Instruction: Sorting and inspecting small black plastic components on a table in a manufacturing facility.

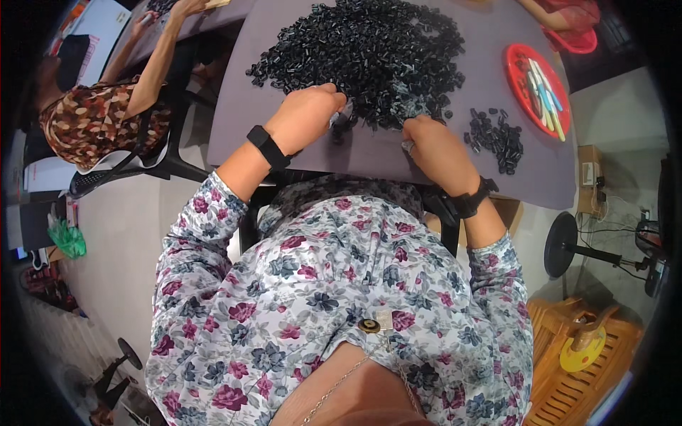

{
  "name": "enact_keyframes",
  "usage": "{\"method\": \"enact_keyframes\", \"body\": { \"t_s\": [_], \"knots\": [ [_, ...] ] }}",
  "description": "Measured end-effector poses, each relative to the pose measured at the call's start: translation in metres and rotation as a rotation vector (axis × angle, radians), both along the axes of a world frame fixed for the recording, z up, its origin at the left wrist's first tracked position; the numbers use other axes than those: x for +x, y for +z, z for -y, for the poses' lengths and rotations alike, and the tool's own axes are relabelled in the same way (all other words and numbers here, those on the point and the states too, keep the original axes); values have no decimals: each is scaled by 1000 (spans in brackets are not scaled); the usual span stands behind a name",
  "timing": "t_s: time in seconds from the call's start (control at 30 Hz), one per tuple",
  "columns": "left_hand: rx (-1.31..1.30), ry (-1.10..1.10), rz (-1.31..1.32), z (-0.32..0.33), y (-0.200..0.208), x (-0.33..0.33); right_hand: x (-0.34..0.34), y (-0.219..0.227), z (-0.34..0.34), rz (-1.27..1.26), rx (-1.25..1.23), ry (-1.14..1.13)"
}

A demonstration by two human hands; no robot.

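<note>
A wide heap of small black tube-shaped pieces (369,57) covers the middle of the grey-purple table (238,106). At the heap's near left edge my left hand (305,117) is closed, fingers curled down, with a pale crinkled scrap (341,116) showing by its fingertips. My right hand (439,153) is closed too, at the near right edge of the heap. A whitish bit shows beside its fingers. What exactly either hand grips is hidden. Both wrists wear black bands. A smaller group of black pieces (495,140) lies to the right of my right hand.
On the table's right side stands a red tray (511,67) with white, blue and yellow-green handled tools. A co-worker in a patterned top (99,117) sits at the left, another person's arm (547,14) at the upper right. A pedestal fan (561,245) and orange plastic chair (568,383) stand right.
</note>
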State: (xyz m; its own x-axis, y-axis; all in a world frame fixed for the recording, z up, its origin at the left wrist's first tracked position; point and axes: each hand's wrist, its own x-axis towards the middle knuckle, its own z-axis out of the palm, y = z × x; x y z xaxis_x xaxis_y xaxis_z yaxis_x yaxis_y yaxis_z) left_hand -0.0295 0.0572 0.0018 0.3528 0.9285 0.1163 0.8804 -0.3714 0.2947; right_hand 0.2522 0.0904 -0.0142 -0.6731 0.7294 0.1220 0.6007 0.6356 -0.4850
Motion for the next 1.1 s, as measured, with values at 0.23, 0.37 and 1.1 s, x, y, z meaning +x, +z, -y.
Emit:
{"method": "enact_keyframes", "body": {
  "t_s": [0.23, 0.37, 1.1],
  "knots": [
    [-235, 142, 625, 8, 3, -6, 0, -3, 6, 34, 34, -43],
    [-472, 203, 991, 9, 7, -9, 2, -4, 1, 7, 76, 14],
    [-500, 245, 988, 27, -13, -19, -44, 9, -24, 34, 54, 129]
  ]
}}
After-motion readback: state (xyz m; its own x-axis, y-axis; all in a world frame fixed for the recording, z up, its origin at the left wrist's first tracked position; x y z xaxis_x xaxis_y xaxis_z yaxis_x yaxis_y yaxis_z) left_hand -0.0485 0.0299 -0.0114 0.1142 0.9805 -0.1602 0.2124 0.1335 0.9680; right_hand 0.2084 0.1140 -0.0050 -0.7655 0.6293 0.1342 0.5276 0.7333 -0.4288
